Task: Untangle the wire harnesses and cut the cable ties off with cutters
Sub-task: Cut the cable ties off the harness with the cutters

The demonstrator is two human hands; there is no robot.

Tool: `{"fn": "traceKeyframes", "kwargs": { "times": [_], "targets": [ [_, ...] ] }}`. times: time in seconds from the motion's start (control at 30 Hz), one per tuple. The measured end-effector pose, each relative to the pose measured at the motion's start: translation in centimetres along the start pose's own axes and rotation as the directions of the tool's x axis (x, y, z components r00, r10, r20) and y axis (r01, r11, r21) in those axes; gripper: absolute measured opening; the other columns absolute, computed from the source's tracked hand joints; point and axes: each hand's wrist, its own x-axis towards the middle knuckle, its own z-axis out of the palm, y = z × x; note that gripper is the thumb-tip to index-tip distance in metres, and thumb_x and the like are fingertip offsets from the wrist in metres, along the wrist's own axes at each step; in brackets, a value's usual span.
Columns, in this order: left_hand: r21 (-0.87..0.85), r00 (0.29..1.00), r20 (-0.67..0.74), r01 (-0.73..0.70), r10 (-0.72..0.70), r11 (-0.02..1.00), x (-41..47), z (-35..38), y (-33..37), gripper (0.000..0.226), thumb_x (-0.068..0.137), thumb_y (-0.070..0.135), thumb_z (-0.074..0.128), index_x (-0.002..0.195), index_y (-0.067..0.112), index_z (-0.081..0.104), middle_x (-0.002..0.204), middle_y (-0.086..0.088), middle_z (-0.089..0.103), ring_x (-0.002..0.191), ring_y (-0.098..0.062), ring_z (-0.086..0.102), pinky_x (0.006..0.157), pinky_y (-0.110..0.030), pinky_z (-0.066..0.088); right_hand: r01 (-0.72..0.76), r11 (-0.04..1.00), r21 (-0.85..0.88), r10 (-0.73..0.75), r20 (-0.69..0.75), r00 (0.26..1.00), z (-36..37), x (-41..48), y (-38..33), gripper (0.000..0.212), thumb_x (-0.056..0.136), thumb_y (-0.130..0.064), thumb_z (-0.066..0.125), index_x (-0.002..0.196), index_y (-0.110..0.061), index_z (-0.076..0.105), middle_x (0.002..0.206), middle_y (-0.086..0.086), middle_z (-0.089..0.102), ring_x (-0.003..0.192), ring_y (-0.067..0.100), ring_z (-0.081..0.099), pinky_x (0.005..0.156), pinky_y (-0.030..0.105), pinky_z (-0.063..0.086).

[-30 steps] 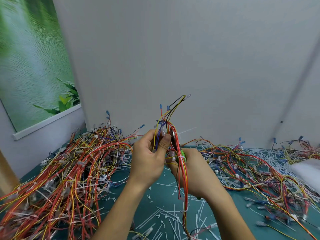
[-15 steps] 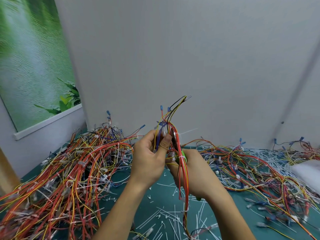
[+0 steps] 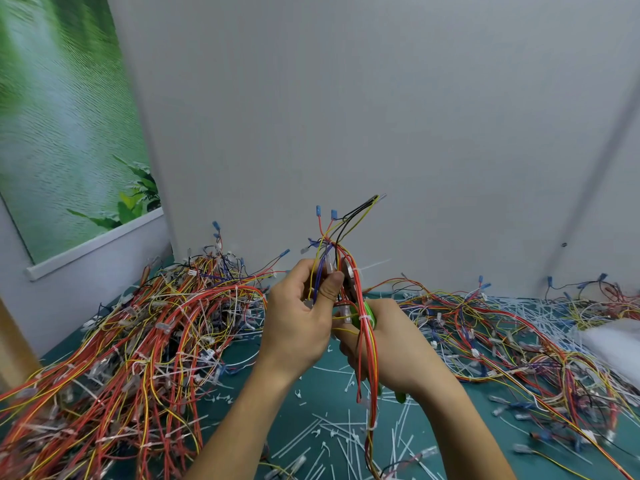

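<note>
To the left of the grip, the largest heap of wire harnesses [image 3: 138,341] is lying on the teal table covering [image 3: 304,407]. It is made up of thin red, orange and yellow insulated wires, limp and looping, bound at intervals with white ties. A flatter spread of harnesses [image 3: 519,341] is lying to the right of the grip. Stiff white tie offcuts [image 3: 346,441] are scattered below it.

The held harness [image 3: 369,362] is being kept upright between the hands, with its tail being let hang below the grip to the covering. It is judged light, floppy and smooth-sheathed, so apt to slip. It is best taken close beside a tie, where the bundled wires are stiffest.

It is being pinched by the left hand [image 3: 298,323] between the thumb and curled fingers. The green-handled cutters [image 3: 367,311] are being gripped by the right hand [image 3: 391,348], just below and right of that pinch, with the fingers curled round the handles. The dark head is being held among the wires beside the left thumb; whether the blades are closed cannot be told.

A white cable tie [image 3: 363,317], a thin hard plastic band, is cinched round the red wires just below the pinch. Above the grip, small blue-sleeved terminals [image 3: 318,210] are being held clear. They are judged delicate at the crimp and not to be tugged.
</note>
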Motion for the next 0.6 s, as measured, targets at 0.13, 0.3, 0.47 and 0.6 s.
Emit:
{"fn": "traceKeyframes", "kwargs": {
  "times": [0.13, 0.3, 0.47, 0.6],
  "targets": [
    [0.036, 1.0, 0.007, -0.021, 0.021, 0.999, 0.1, -0.1, -0.1, 0.017, 0.098, 0.038, 0.063, 0.095, 0.022, 0.067, 0.083, 0.0, 0.07, 0.075, -0.02, 0.069, 0.063, -0.017, 0.054, 0.038, 0.998, -0.043, -0.039, -0.018, 0.999, 0.1, 0.2, 0.5, 0.038, 0.091, -0.034, 0.061, 0.075, -0.002, 0.049, 0.062, 0.018, 0.051, 0.051, 0.019, 0.044, 0.047, 0.036, 0.045],
    [0.063, 0.999, 0.031, -0.035, 0.033, 0.997, 0.1, -0.3, -0.1, 0.018, 0.098, 0.042, 0.061, 0.098, 0.024, 0.066, 0.083, -0.003, 0.07, 0.076, -0.025, 0.068, 0.066, -0.036, 0.058, 0.071, 0.994, -0.085, -0.075, -0.05, 0.996, 0.3, 0.6, 1.3, 0.038, 0.093, -0.034, 0.063, 0.065, -0.017, 0.045, 0.05, -0.006, 0.039, 0.046, 0.009, 0.028, 0.042, 0.019, 0.029],
    [0.118, 0.998, 0.051, -0.046, 0.041, 0.992, 0.1, -0.7, -0.1, 0.021, 0.098, 0.045, 0.059, 0.102, 0.026, 0.066, 0.085, -0.002, 0.07, 0.078, -0.027, 0.066, 0.072, -0.052, 0.054, 0.082, 0.991, -0.11, -0.086, -0.034, 0.996, 0.2, 0.4, 1.3, 0.039, 0.094, -0.035, 0.062, 0.064, -0.023, 0.041, 0.049, -0.008, 0.035, 0.046, 0.008, 0.026, 0.041, 0.02, 0.028],
    [0.121, 0.998, 0.057, -0.038, 0.031, 0.992, 0.1, -0.8, 0.0, 0.02, 0.097, 0.047, 0.059, 0.101, 0.028, 0.066, 0.084, 0.0, 0.07, 0.076, -0.025, 0.066, 0.072, -0.049, 0.054, 0.057, 0.993, -0.103, -0.059, -0.019, 0.998, 0.2, 0.3, 1.2, 0.037, 0.096, -0.034, 0.058, 0.071, -0.013, 0.043, 0.054, -0.006, 0.035, 0.048, 0.01, 0.029, 0.046, 0.029, 0.036]
  ]
}}
